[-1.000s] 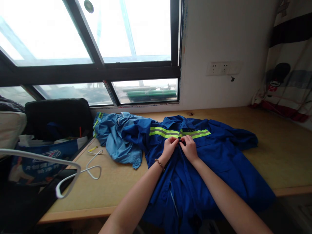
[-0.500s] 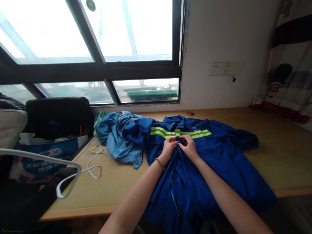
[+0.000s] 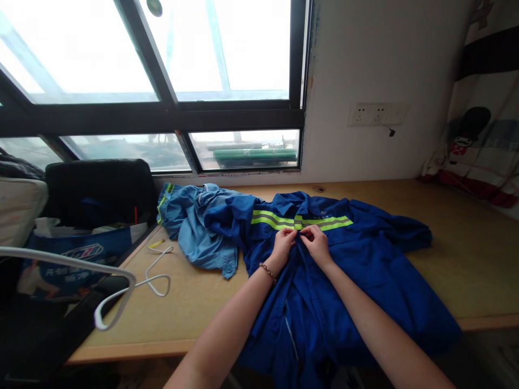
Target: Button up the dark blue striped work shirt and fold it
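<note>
Blue jacket; chest lettering illegible; bag logo blurred.

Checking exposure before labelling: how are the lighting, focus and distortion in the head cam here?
Head view: window glass blown out to white, room backlit and dim; left hand and right hand pinching the blue jacket are sharp, its reflective stripe bright; wide-angle lens bows the window frame and table edge; lower left sinks into shadow.

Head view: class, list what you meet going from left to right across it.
Desk hanger → light blue shirt → left hand → right hand, both pinching the dark blue jacket → wall sockets → curtain.
</note>
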Action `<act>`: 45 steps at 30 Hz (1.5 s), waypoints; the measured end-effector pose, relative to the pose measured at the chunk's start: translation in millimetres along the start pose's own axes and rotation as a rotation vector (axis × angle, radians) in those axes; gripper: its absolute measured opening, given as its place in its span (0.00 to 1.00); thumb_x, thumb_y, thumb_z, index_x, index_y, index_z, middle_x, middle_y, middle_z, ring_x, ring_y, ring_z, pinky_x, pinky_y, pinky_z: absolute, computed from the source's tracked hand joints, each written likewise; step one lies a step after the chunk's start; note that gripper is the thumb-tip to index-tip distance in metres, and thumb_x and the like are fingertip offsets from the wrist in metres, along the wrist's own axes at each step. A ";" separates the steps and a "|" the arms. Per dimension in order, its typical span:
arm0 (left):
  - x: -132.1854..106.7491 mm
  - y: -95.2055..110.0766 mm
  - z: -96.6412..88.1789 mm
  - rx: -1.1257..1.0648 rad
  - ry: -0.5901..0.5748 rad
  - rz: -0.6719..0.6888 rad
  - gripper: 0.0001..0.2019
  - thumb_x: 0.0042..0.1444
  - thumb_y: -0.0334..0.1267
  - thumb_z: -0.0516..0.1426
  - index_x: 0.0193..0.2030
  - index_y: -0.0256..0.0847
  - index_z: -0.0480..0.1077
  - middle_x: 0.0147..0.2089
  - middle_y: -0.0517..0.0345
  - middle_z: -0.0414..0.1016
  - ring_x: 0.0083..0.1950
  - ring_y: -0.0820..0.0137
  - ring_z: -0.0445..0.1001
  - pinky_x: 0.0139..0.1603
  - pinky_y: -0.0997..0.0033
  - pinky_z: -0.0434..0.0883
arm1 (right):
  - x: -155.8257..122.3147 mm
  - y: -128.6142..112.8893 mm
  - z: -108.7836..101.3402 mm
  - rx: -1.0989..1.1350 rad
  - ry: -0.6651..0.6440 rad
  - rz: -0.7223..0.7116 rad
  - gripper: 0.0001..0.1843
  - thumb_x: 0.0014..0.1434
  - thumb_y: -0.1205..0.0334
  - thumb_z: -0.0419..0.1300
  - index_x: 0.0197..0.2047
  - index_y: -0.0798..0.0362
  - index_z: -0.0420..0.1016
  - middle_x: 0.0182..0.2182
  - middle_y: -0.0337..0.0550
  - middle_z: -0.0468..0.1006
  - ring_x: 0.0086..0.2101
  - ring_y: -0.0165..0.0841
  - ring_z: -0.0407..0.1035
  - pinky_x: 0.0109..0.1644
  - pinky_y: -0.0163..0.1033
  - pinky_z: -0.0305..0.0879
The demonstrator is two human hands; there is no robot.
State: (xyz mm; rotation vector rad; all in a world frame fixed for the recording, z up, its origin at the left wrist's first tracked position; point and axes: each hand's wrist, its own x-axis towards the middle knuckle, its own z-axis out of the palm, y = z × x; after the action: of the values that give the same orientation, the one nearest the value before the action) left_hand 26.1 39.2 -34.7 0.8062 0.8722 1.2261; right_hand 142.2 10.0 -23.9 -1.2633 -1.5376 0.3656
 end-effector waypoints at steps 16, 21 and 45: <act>-4.1 4.2 -0.7 -0.085 -0.066 0.045 0.21 0.34 0.32 0.63 0.34 0.39 0.58 0.25 0.64 0.68 0.23 0.77 0.67 0.26 0.77 0.63 | -5.1 -3.6 1.7 -0.080 -0.026 -0.074 0.18 0.51 0.67 0.53 0.46 0.47 0.71 0.40 0.44 0.65 0.37 0.33 0.65 0.38 0.37 0.65; -3.3 2.8 -1.8 -0.018 -0.102 0.122 0.19 0.35 0.33 0.63 0.34 0.40 0.59 0.24 0.64 0.68 0.22 0.78 0.67 0.25 0.79 0.61 | -2.7 1.1 2.0 -0.022 -0.068 0.004 0.18 0.52 0.65 0.53 0.46 0.49 0.71 0.40 0.44 0.66 0.34 0.31 0.65 0.39 0.37 0.65; 30.6 30.1 10.3 0.333 -0.011 0.232 0.16 0.35 0.25 0.61 0.35 0.39 0.70 0.20 0.63 0.69 0.24 0.75 0.67 0.30 0.77 0.66 | -38.8 -25.7 -2.3 -0.451 -0.231 0.251 0.09 0.42 0.69 0.55 0.30 0.53 0.72 0.25 0.45 0.73 0.26 0.34 0.67 0.26 0.34 0.55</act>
State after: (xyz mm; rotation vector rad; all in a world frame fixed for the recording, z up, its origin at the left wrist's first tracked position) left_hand 25.7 73.7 -7.1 1.2077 1.0102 1.2931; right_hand 126.1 -33.7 -23.7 -1.8281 -1.7199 0.3448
